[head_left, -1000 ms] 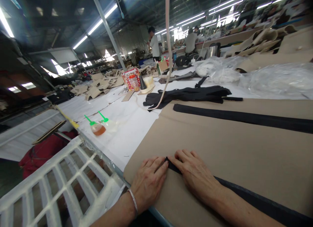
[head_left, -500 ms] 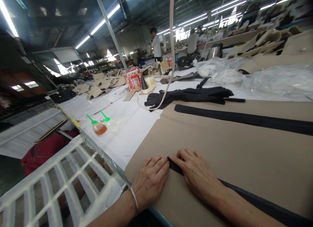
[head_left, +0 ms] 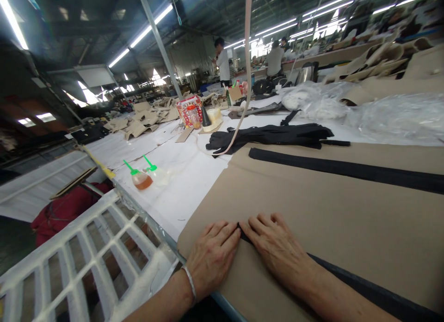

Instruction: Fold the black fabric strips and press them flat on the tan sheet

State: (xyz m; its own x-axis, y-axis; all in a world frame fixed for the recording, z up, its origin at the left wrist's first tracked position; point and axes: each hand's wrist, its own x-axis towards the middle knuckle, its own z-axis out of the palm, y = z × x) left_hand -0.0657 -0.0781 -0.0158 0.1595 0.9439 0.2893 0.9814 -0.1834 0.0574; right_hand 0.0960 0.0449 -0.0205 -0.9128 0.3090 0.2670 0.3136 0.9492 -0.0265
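Observation:
A large brown sheet (head_left: 298,192) lies flat on the table. Along its near part runs a black strip (head_left: 378,294), partly covered by my right hand and forearm. My left hand (head_left: 215,252) rests flat on the sheet at the left end of this strip, fingers straight and close together. Over the strip, my right hand (head_left: 277,248) presses down with fingers slightly bent and apart, its index fingertip almost touching the left hand. What lies beneath the palms is hidden. A second black strip (head_left: 340,169) lies farther back on the sheet.
Two green-tipped squeeze bottles, one amber (head_left: 142,181) and one clear (head_left: 160,176), lie left on the white table covering (head_left: 180,192). A pile of black strips (head_left: 270,136) sits behind the sheet, a hose (head_left: 248,58) hanging over it. White slatted rack (head_left: 100,252) adjoins the table's left edge.
My right hand has slid slightly left along the near black strip, closer to my left hand, covering more of its end. My left hand stays in place on the sheet.

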